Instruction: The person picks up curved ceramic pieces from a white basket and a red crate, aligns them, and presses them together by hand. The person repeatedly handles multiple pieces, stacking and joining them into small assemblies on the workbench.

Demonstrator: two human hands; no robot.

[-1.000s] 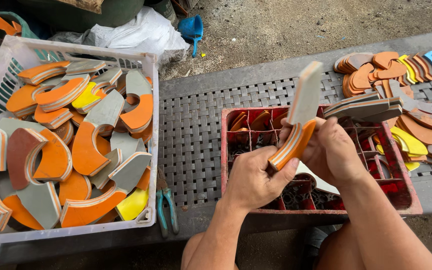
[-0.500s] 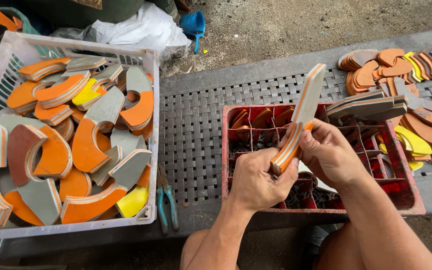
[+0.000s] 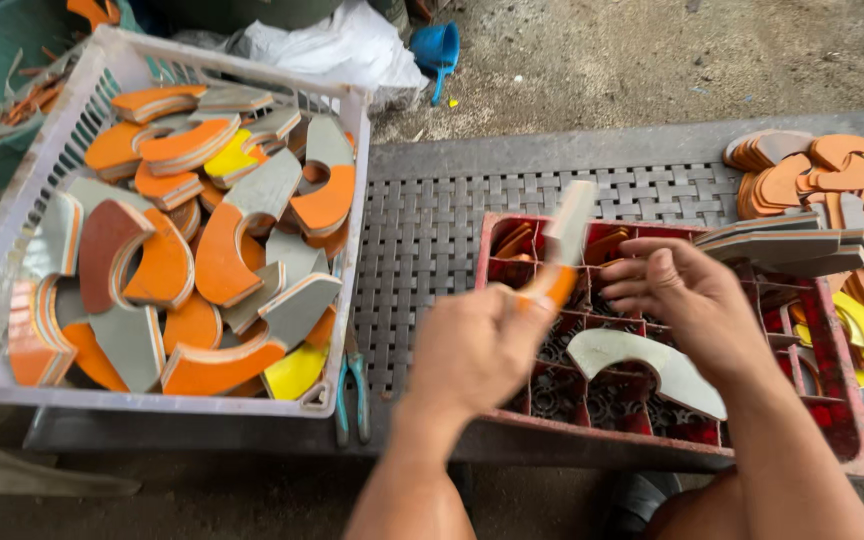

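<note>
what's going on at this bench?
A person is working over a red crate on a slatted bench. The left hand grips a curved grey-and-orange piece, blurred. The right hand is open beside it. A grey curved piece lies across the crate. A white basket of similar offcuts sits alongside.

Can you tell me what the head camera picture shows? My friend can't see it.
A person's left hand grips a curved grey-and-orange piece above a red crate, the right hand open beside it. A white basket of similar pieces sits left.
</note>
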